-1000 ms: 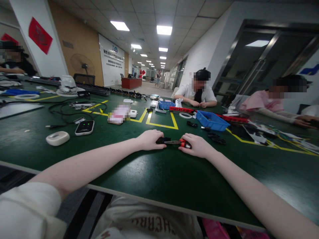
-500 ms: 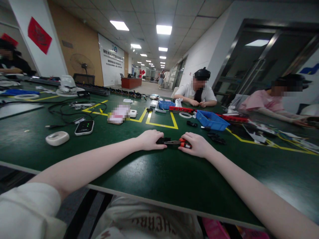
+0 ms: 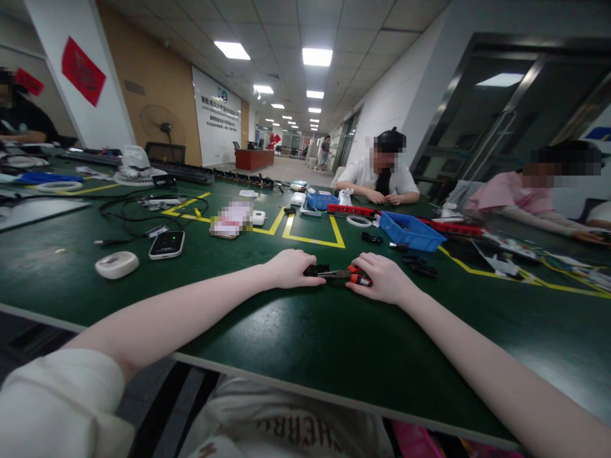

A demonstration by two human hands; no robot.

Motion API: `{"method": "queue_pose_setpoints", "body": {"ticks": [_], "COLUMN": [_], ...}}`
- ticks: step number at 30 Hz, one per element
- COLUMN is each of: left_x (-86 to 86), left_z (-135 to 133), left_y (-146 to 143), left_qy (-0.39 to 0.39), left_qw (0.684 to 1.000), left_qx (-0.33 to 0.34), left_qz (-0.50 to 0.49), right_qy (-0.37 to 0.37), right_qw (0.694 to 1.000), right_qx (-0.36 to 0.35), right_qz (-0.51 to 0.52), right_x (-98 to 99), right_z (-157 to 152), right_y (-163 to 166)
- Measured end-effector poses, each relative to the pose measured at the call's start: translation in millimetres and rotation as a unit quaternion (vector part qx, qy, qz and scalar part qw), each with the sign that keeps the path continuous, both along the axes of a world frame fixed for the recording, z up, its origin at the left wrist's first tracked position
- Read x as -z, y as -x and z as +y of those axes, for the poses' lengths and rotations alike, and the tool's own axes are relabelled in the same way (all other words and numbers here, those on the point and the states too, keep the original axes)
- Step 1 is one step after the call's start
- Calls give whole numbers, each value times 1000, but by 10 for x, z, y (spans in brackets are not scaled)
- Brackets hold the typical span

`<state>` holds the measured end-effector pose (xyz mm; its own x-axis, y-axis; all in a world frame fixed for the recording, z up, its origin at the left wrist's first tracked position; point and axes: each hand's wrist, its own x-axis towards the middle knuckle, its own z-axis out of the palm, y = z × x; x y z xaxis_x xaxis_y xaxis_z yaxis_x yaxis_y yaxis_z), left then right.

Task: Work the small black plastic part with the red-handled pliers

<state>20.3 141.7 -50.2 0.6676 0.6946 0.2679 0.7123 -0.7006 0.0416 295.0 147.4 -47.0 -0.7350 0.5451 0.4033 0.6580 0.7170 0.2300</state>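
Note:
In the head view my right hand [image 3: 382, 278] is closed around the red and black handles of a pair of long-nose pliers [image 3: 340, 274]. The pliers' metal jaws point left and reach the black part [image 3: 315, 270] in my left hand [image 3: 287, 269]. That left hand is closed on the small black part, its fingers hiding much of it, so its exact kind cannot be made out. Both hands are low over the green table [image 3: 286, 343], close together near the middle.
Beyond my right hand stands a blue bin [image 3: 411, 231], with black pieces [image 3: 420, 266] beside it. A phone [image 3: 231, 219], a black-screened device [image 3: 167, 244] and a white rounded case [image 3: 117, 264] lie to the left. A co-worker [image 3: 382, 172] sits across the table.
The whole view has shifted slightly, so everything appears a little further right. Both hands keep their hold, and the pliers remain at the black part.

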Motion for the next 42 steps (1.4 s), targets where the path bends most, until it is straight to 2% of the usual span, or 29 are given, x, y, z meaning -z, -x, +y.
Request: {"method": "queue_pose_setpoints", "body": {"ticks": [12,21,42], "left_x": [-21,4,-1], "left_z": [-7,10,0], "left_y": [-1,7,0], "left_qy": [7,8,12], "left_qw": [1000,999,999], "left_qx": [4,35,32], "left_qz": [10,2,8], "right_qy": [-8,10,-12], "right_qw": [1000,1000,1000], "right_qx": [-1,-25,-22], "right_qz": [4,16,9], "right_x": [28,19,32], "right_z": [34,28,14], "right_y": [-25,-33,-25]}}
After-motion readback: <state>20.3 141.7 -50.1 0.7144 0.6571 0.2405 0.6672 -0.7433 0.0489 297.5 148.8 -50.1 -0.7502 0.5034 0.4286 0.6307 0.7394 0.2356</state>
